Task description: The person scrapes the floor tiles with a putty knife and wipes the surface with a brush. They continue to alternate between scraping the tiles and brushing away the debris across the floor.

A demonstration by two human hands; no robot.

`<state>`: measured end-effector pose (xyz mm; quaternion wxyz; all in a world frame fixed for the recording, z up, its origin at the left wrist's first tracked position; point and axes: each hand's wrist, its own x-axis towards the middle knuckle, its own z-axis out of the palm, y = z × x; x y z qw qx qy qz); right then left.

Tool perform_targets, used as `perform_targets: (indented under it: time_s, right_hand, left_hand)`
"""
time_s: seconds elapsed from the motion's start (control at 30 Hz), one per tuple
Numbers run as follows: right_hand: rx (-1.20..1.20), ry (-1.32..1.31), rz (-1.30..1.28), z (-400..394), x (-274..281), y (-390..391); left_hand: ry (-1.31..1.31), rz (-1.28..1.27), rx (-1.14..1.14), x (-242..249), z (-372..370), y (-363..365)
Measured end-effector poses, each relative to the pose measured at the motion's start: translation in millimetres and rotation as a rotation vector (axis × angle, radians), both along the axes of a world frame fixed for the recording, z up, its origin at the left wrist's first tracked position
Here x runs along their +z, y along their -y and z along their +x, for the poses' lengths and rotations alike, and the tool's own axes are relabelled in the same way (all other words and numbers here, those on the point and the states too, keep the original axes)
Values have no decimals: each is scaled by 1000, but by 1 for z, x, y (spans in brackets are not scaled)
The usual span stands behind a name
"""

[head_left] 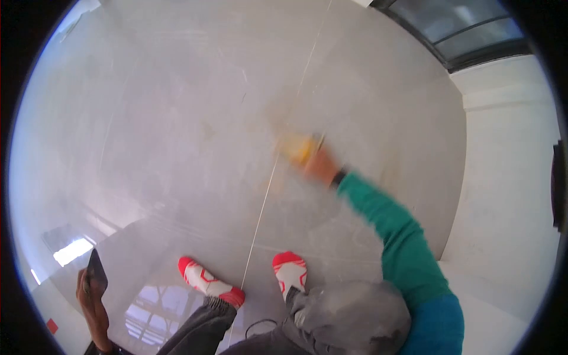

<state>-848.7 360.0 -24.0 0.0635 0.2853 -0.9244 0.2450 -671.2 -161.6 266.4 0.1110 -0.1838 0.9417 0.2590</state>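
- Fingers of the right hand [319,165] curling down over a yellow pad [297,148], maybe a sponge or cloth, hard to call since it's all motion blur. Looking closed around it, though exactly how tight, can't tell.
- Pressing that pad flat against the floor tiles [177,118], right on the grout line [269,189] running up the middle. Probably gripping from the top like that to push weight down while rubbing.
- Faint yellowish smearing on the tile just past the pad, further along the grout line.
- Trailing back from the hand: dark wristband, then a green sleeve [396,236] stretching out long, so reaching well forward from a squat.
- Fingers of the left hand [89,296] wrapping around a dark phone [96,272], holding it upright and tilted, far off to the left of the grout line, well clear of the scrubbing. Likely keeping it up off the floor on purpose.
- Planting both feet in red-and-white socks [290,272] either side of the grout line, nearer the body than the pad, grey trousers [349,319] bunching at the knees.
- Catching window reflections on the glossy tile left of the grout line, plus a white wall [503,177] way off to its right.
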Motion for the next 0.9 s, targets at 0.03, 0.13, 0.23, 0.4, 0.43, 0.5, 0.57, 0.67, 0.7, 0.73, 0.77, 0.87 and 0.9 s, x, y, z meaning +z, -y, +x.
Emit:
perform_targets:
  time_s: [0.03, 0.13, 0.23, 0.4, 0.43, 0.5, 0.57, 0.67, 0.7, 0.73, 0.77, 0.87, 0.9]
  right_hand:
    - [-230, 194, 293, -51, 20, -34]
    - [-431, -47, 274, -124, 82, -55]
    - [-309, 102, -9, -73, 105, 2]
    - [349, 733, -321, 111, 68, 155]
    - [467, 690, -320, 119, 65, 162]
    - [387, 430, -434, 68, 29, 141]
    - [94, 16, -68, -34, -3, 77]
    - [-549, -19, 105, -176, 44, -47]
    - [-615, -26, 281, -195, 70, -69]
    - [-607, -24, 283, -198, 82, -66]
    - [-557, -90, 203, -199, 89, -62]
    - [-339, -82, -170, -149, 85, 27]
    - [-212, 48, -302, -117, 68, 76]
  left_hand:
    - [30, -14, 6, 2, 3, 0]
    - [-57, -187, -33, 4, 8, 2]
    - [-30, -20, 53, 1, 8, 1]
    - [-4, -76, 9, 2, 1, -8]
    - [-19, -121, -8, 3, -2, -10]
    - [-22, -141, -59, 5, -4, -7]
    - [-33, -146, -88, 4, 0, -1]
    - [-71, -73, -79, 8, 0, 9]
    - [-91, -60, -26, 17, -2, 3]
    - [-103, -48, 27, 22, -3, 1]
    - [-101, -48, 37, 21, -3, 1]
    - [-144, -105, 46, 20, -5, -2]
    - [-141, -96, 10, 19, -9, -5]
